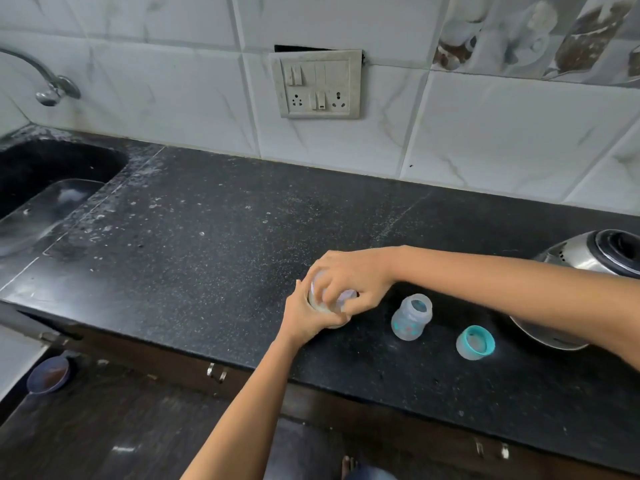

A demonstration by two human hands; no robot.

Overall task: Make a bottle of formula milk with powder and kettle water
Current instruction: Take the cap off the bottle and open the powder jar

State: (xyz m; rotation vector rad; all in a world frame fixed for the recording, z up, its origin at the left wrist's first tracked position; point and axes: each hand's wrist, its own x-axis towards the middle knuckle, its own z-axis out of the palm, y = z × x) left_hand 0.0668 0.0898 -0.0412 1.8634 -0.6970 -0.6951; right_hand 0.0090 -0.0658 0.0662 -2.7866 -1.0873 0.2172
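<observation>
The left hand (311, 315) grips the powder jar (329, 299) steady near the bench (207, 237) front edge, the right hand (353, 280) closes on its lid, probably to twist it, while the open bottle (411, 317) waits beside.

Two bare forearms, sleeveless to the frame edge, no rings.

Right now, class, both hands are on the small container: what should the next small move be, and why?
Probably twist its lid off: the left hand grips the container while the right hand covers the lid. The baby bottle already stands open beside its teal cap, seemingly without powder.
</observation>
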